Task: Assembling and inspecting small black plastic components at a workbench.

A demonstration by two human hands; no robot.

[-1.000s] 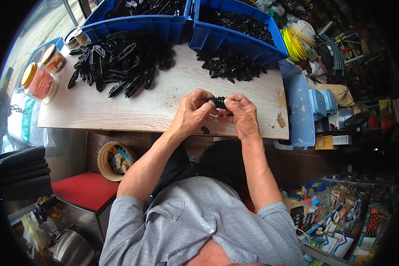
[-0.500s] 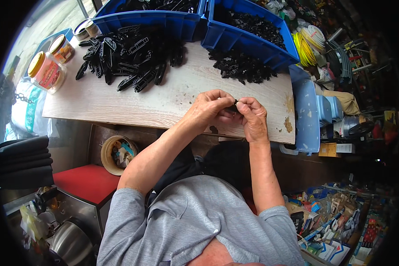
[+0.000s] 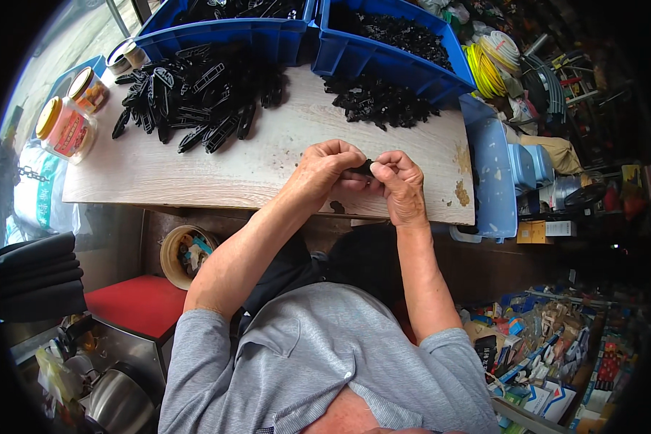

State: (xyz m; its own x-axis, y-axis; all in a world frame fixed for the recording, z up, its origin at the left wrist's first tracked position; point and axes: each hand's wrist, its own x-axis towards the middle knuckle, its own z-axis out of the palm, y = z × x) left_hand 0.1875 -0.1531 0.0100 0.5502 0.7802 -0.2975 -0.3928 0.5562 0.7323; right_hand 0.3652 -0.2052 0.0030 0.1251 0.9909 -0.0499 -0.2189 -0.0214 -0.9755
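Over the front edge of the pale wooden table (image 3: 195, 173), my two hands meet around a small black plastic part (image 3: 364, 168). My left hand (image 3: 329, 168) pinches its left end between thumb and fingers. At its right end, my right hand (image 3: 399, 181) grips with thumb and forefinger. Fingers cover much of the part, so its full shape is hidden. Farther back on the left lies a heap of long black plastic pieces (image 3: 188, 94). A pile of smaller black pieces (image 3: 383, 103) lies at the back right.
Two blue bins (image 3: 224, 35) (image 3: 390, 61) holding black pieces stand along the back. Plastic jars with yellow lids (image 3: 69, 130) are at the left end. A bucket (image 3: 172, 257) sits below the table, near a red-topped cabinet (image 3: 137, 304). Light-blue tubs (image 3: 495, 181) adjoin the right edge.
The whole view has shifted slightly, so the table and bins appear a little farther left. Both hands stay together on the black part, which now shows more between the fingertips.
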